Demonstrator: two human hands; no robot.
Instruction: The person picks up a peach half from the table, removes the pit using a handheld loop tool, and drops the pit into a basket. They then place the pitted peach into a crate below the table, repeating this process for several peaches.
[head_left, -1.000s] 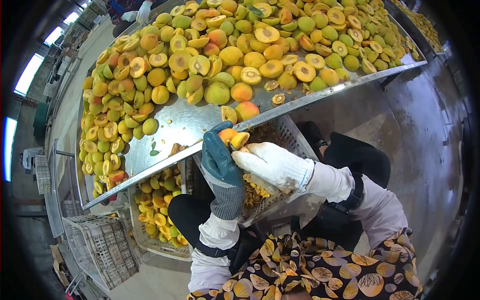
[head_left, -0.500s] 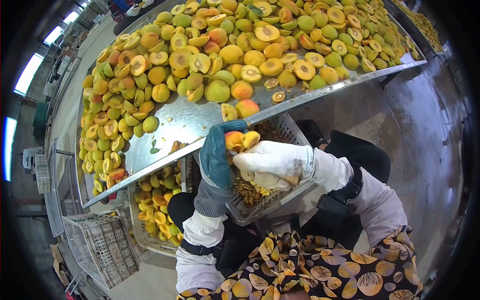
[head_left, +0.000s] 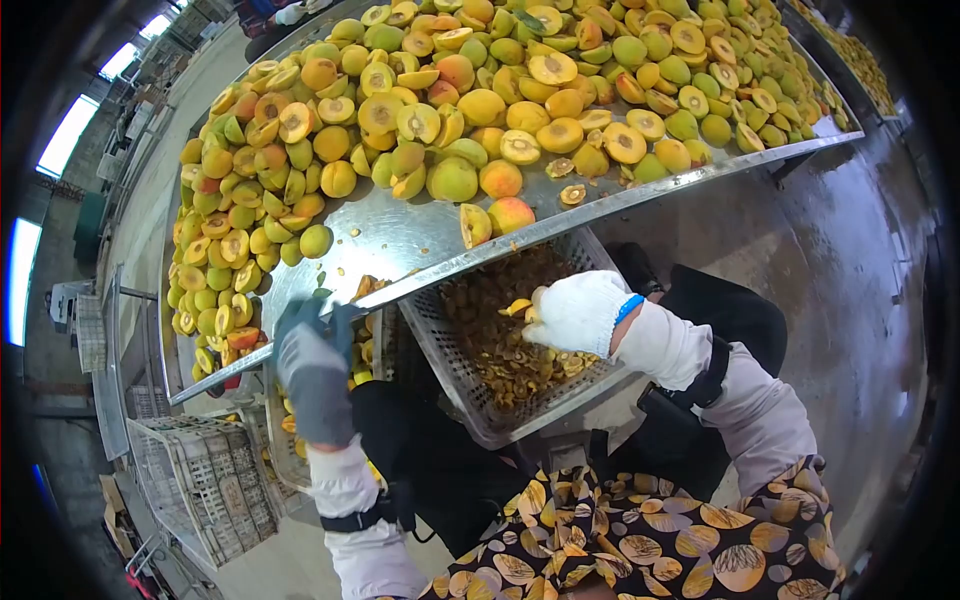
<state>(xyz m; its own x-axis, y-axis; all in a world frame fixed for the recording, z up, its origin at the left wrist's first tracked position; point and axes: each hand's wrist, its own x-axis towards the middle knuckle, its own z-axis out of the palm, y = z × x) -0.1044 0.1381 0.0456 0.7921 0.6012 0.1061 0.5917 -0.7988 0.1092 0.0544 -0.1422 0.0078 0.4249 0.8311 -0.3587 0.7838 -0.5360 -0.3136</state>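
My left hand (head_left: pixel 316 370), in a blue-grey glove, hovers at the table's front edge above the left crate (head_left: pixel 283 470) of fruit halves. It is smeared by motion, and I cannot make out what its fingers hold, if anything. My right hand (head_left: pixel 580 314), in a white glove, pinches a small yellow-orange apricot piece (head_left: pixel 517 308) at its fingertips. Below it stands a grey plastic crate (head_left: pixel 430 345) with brown pits and scraps (head_left: pixel 510 365) inside. A half apricot (head_left: pixel 475 226) and a reddish apricot (head_left: pixel 511 215) lie near the metal table's rim (head_left: pixel 440 270).
A large heap of whole and halved apricots (head_left: pixel 450 120) covers much of the metal table. To the left stands a stacked, worn white crate (head_left: pixel 205 485). Another person's gloved hand (head_left: pixel 290 13) shows at the far top left. The floor (head_left: pixel 830 240) looks wet at right.
My hands have parted. The left moved left and down, away from the fruit they held together. The right moved right over the scrap crate with a small apricot piece.
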